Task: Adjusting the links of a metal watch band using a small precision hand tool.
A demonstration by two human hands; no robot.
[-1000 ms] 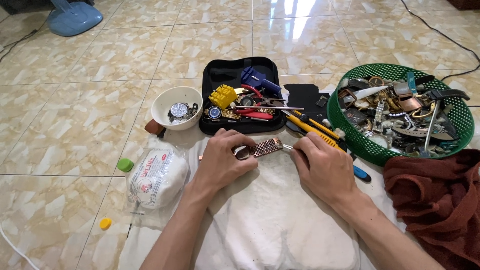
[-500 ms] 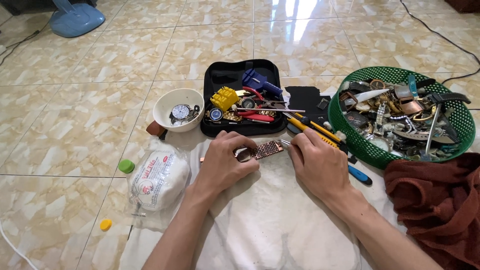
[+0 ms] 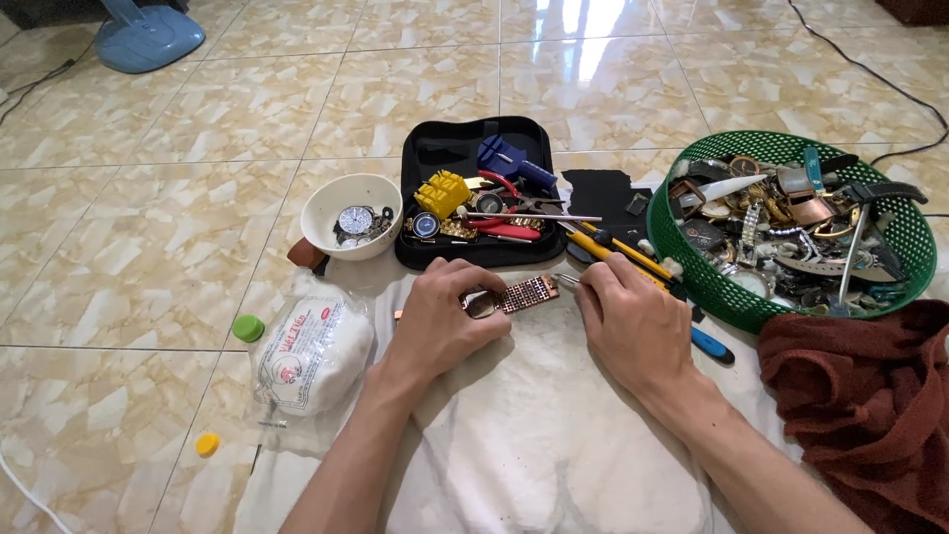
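Just left of the frame's centre, the left hand [image 3: 445, 321] pinches a copper-toned metal watch with a linked bracelet [image 3: 514, 296], its fingers closed around the case so the band lies flat on the fluffy white cloth [image 3: 534, 445]. Right of centre, the right hand [image 3: 633, 326] has its fingertips drawn together on a thin metal tool [image 3: 565, 281] whose point meets the free end of the band. To work well here, the case wants firm pressure into the soft pile so the links cannot roll, and the tool should stay low and in line with the band, pushed gently.

The bracelet is ridged and shiny, the cloth matte and plush. Above it, an open black zip case of small tools [image 3: 479, 198] shows hard plastic in yellow, blue and red. A smooth white bowl [image 3: 351, 215] of watch parts sits to its left, and a green plastic mesh basket [image 3: 791, 232] heaped with old watches fills the upper right. A crumpled rust-red cloth [image 3: 870, 396] lies at lower right, and a clear bag of white cotton [image 3: 311, 356] lies left of the hands on glossy beige tiles [image 3: 148, 257].
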